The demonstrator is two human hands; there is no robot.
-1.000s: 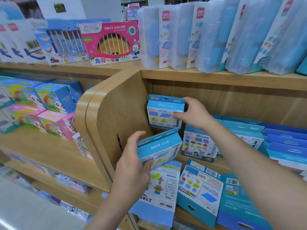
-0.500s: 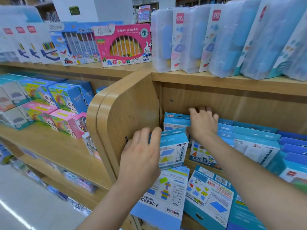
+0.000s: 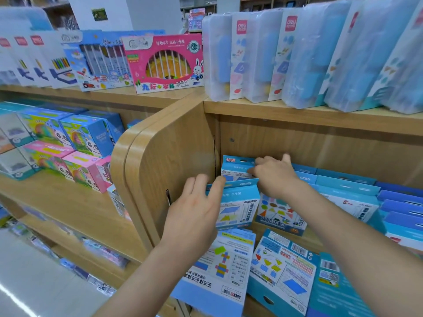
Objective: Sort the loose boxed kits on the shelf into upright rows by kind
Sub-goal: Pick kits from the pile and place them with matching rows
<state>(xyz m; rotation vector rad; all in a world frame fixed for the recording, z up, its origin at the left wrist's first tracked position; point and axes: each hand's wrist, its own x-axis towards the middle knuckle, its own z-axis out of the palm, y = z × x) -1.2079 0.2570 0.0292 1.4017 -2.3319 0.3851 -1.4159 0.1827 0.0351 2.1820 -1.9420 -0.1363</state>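
Observation:
Two small blue-and-white boxed kits stand upright at the left end of the middle shelf. The rear kit [image 3: 235, 168] is against the back panel, and my right hand [image 3: 274, 175] grips its top right corner. The front kit [image 3: 238, 207] stands just before it; my left hand [image 3: 194, 213] holds its left edge, fingers over the top. A kit with coloured shapes [image 3: 280, 213] stands to the right, under my right wrist. More blue kits [image 3: 348, 197] lean in rows further right. Several kits [image 3: 219, 271] lie flat and upside down on the shelf edge below.
A wooden side panel [image 3: 164, 161] closes the shelf on the left, close to my left hand. The shelf board [image 3: 297, 115] above carries plastic-wrapped blue sets. Pink and blue boxes [image 3: 75, 156] fill the neighbouring shelves to the left.
My right hand brought the rear kit down and back against the rear panel. My left hand stood the front kit upright in front of it. The view moved closer.

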